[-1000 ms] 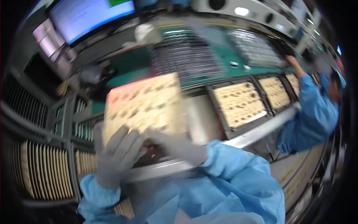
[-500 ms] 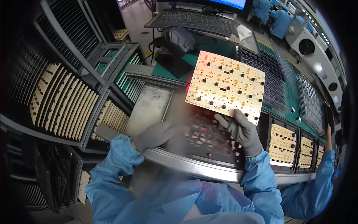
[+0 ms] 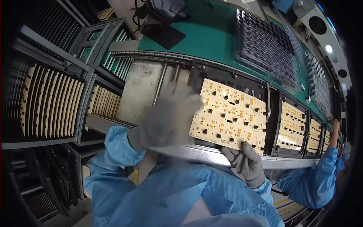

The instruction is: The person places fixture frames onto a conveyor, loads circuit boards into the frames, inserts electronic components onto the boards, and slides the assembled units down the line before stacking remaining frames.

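Note:
A cream circuit board (image 3: 229,118) with orange parts and black components lies tilted over a black fixture (image 3: 242,85) on the conveyor. My right hand (image 3: 245,162), in a grey glove, pinches the board's near right edge, thumb on top and fingers below. Close to the board's left edge is my gloved left hand (image 3: 166,117), smeared by motion. Its fingers are too blurred to show whether they touch the board.
Racks of upright boards (image 3: 53,102) stand at the left. Further fixtures with boards (image 3: 291,125) line the conveyor on the right, near a co-worker's arm (image 3: 325,166). Behind lie a green mat (image 3: 211,34), clear trays of dark parts (image 3: 266,47) and a scanner-like black device (image 3: 164,9).
The board has come down nearer the fixture with my right hand still gripping it. My left hand has moved up and right toward the board. The view has tilted downward.

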`<state>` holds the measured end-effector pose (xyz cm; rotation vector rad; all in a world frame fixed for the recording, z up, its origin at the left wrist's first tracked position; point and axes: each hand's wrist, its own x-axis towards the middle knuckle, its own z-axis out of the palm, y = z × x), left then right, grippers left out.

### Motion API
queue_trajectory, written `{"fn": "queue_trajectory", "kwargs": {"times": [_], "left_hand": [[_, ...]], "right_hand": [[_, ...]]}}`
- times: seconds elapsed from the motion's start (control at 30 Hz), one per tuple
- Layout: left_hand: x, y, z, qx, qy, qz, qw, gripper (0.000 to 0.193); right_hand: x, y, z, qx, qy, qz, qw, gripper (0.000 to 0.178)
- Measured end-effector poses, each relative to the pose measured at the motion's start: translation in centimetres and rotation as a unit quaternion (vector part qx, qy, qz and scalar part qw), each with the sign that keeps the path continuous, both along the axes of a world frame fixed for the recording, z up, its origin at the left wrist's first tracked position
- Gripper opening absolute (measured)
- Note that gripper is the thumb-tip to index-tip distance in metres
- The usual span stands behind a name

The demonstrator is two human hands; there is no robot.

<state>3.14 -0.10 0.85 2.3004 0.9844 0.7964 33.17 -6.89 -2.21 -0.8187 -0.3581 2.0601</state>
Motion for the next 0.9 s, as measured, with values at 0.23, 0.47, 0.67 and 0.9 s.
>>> {"fn": "queue_trajectory", "kwargs": {"times": [0.23,0.47,0.67,0.9], "left_hand": [[4.3,-0.9,-4.0,0.206,0.127,0.015,0.970,0.067],[4.9,-1.4,-2.9,0.088,0.164,0.010,0.983,0.065],[1.3,-1.0,-4.4,0.152,0.144,-0.044,0.977,0.047],[-0.3,-0.3,-5.5,0.185,0.183,-0.092,0.961,0.023]], "right_hand": [[0.6,3.1,-2.2,-0.149,0.210,0.049,0.965,0.048],[3.3,-1.4,2.5,-0.106,0.094,0.058,0.988,0.055],[5.1,0.2,2.4,0.229,-0.410,0.000,0.883,0.043],[7.8,13.2,-0.5,0.509,-0.780,-0.015,0.363,0.030]]}}
